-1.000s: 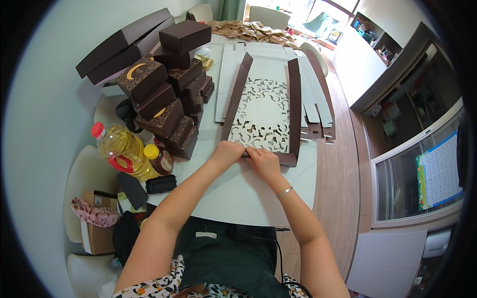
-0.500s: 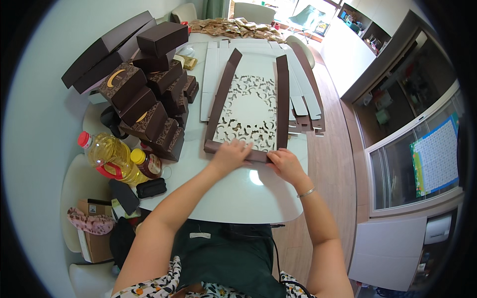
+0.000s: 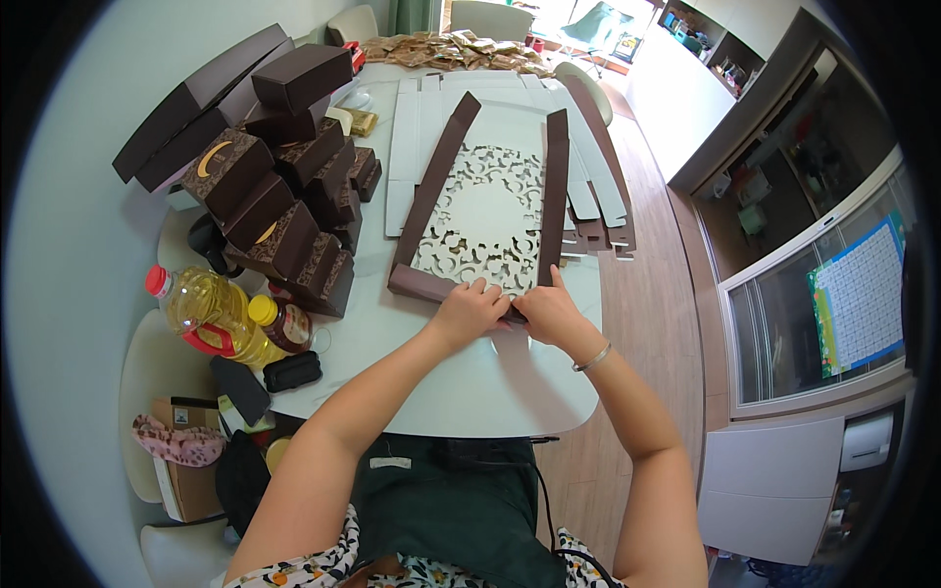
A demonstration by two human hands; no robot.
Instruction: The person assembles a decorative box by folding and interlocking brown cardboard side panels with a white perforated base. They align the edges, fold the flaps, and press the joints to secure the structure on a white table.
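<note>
At the left of the frame, a yellow oil bottle (image 3: 206, 314) and a stack of folded brown boxes (image 3: 279, 211) are seen. At centre, a flat box blank (image 3: 485, 220) with brown side flaps and a white lattice panel is laid on the white table (image 3: 470, 377), its long axis running away toward the upper frame. Its near end flap is pinched by the left hand (image 3: 469, 310) and the right hand (image 3: 551, 312), side by side, both equally near.

A white table (image 3: 470, 387) carries a flat box blank (image 3: 485, 220) with brown flaps raised, white flat sheets (image 3: 412, 137), a stack of brown boxes (image 3: 284, 211), 2 bottles (image 3: 221, 314), a black case (image 3: 292, 371) and wrapped packets (image 3: 451, 49) at the far end.
</note>
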